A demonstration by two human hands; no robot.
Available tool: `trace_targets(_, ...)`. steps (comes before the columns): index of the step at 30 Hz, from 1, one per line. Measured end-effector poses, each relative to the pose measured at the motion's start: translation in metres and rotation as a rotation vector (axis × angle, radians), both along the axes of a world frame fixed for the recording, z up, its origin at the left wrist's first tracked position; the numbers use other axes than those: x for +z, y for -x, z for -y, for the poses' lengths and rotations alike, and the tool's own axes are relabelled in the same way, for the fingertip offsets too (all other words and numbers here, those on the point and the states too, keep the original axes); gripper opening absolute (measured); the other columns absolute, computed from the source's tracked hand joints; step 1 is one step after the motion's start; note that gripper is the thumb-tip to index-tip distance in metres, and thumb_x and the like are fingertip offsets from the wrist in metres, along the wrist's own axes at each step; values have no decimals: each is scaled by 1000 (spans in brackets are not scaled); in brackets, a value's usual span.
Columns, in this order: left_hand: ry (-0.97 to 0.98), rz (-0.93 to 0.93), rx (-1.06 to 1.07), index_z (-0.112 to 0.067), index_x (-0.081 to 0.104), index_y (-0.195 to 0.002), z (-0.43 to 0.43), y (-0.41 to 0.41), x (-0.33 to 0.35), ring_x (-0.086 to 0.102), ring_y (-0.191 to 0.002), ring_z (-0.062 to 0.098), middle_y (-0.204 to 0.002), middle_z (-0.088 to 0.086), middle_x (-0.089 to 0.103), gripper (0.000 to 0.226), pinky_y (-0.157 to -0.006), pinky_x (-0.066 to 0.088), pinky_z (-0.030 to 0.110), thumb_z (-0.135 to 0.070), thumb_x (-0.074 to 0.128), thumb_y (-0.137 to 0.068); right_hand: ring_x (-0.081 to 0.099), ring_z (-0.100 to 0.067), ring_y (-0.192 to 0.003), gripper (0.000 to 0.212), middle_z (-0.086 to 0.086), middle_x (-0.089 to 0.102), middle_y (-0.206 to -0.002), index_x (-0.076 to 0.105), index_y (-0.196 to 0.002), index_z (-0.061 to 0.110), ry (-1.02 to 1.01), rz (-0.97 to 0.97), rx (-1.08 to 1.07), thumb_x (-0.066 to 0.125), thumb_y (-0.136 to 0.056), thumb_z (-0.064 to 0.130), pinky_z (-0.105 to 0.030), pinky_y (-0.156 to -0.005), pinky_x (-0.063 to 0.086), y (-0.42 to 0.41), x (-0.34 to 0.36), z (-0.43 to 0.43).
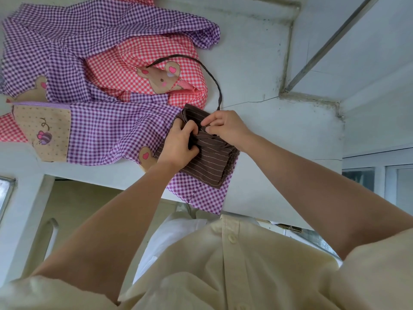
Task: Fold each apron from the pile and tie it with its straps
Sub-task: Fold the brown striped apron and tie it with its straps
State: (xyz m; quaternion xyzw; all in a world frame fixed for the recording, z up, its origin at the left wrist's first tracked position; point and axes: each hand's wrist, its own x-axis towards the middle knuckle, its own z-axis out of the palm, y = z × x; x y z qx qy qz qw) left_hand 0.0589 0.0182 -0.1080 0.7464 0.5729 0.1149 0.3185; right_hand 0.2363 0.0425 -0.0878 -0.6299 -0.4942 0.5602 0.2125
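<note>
The purple checked apron (pixel 100 130) lies spread to my left, partly over the red checked apron (pixel 143 54). My left hand (pixel 178 146) grips the folded brown striped apron (pixel 207 162) near the white table's (pixel 279 135) edge. My right hand (pixel 225 126) pinches its strap (pixel 214 79).

Folded apron (pixel 207 159), dark brown with thin white pinstripes, its strap (pixel 212 79) the same brown; purple-and-white gingham apron (pixel 107 130) with tan dotted pocket (pixel 44 128); coral-and-white gingham apron (pixel 138 54) with tan bear patch (pixel 159 80), pink hearts in its ears; white table (pixel 268 63); cream shirt (pixel 223 265).
</note>
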Motion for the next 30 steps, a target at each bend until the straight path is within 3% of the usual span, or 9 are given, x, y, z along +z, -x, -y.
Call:
trace_targets(4,2,27,7,-17,46,-101,1,1,0,46,-84,21,-105,4,38,34,-70,37,25,-5,68,-77,67,-14,-90,34,-5,69,-96,71,-110,16,124,-87,-34,57,-86,-5,-26,-82,58,-5,5,3)
trace_targets(9,15,40,1,-18,46,-98,0,3,2,47,-86,22,-105,4,38,31,-71,38,26,-6,68,-79,56,-17,-91,25,2,57,-96,59,-109,15,172,116,48,45,-94,2,-28,-78,49,-4,9,-6)
trace_targets(12,15,36,-3,-19,45,-98,0,3,2,46,-88,21,-106,3,38,31,-72,38,25,-7,67,-80,52,-16,-92,20,4,50,-97,53,-111,17,182,116,30,49,-95,5,-25,-72,46,-2,9,-9)
trace_targets(15,10,30,-14,-22,43,-98,1,3,2,46,-90,21,-107,2,38,33,-73,40,26,-7,68,-80,58,-19,-97,30,-1,54,-105,52,-118,18,252,108,89,63,-91,11,-30,-81,53,-6,11,-10)
trace_targets(18,15,33,-8,-24,42,-98,0,3,2,47,-91,21,-108,2,38,35,-76,43,28,-8,67,-81,60,-20,-98,39,-5,55,-110,57,-123,15,194,100,117,62,-88,-1,-30,-84,55,-7,15,-10)
trace_targets(22,8,36,-4,-26,41,-98,0,3,3,46,-92,21,-109,3,38,36,-77,43,28,-7,67,-81,61,-18,-93,33,-4,61,-105,62,-117,17,133,98,62,56,-89,-1,-30,-82,54,-6,19,-8)
trace_targets(25,-4,15,-18,-22,44,-100,0,2,2,45,-92,20,-108,3,38,34,-78,46,30,-8,68,-81,53,-15,-95,25,2,57,-104,62,-116,13,141,287,227,55,-93,6,-25,-79,42,-7,26,-11)
trace_targets(28,-2,-3,-22,-20,45,-103,0,1,1,45,-94,20,-110,2,38,33,-81,48,31,-9,68,-82,54,-18,-94,22,-5,63,-108,66,-112,5,107,437,322,54,-94,7,-25,-75,42,-6,34,-18)
trace_targets(30,11,-18,-10,-20,47,-108,-1,0,2,45,-98,20,-114,4,39,35,-85,48,31,-9,68,-82,54,-13,-86,13,3,60,-93,64,-101,8,74,369,217,54,-93,5,-20,-65,42,-8,34,-21)
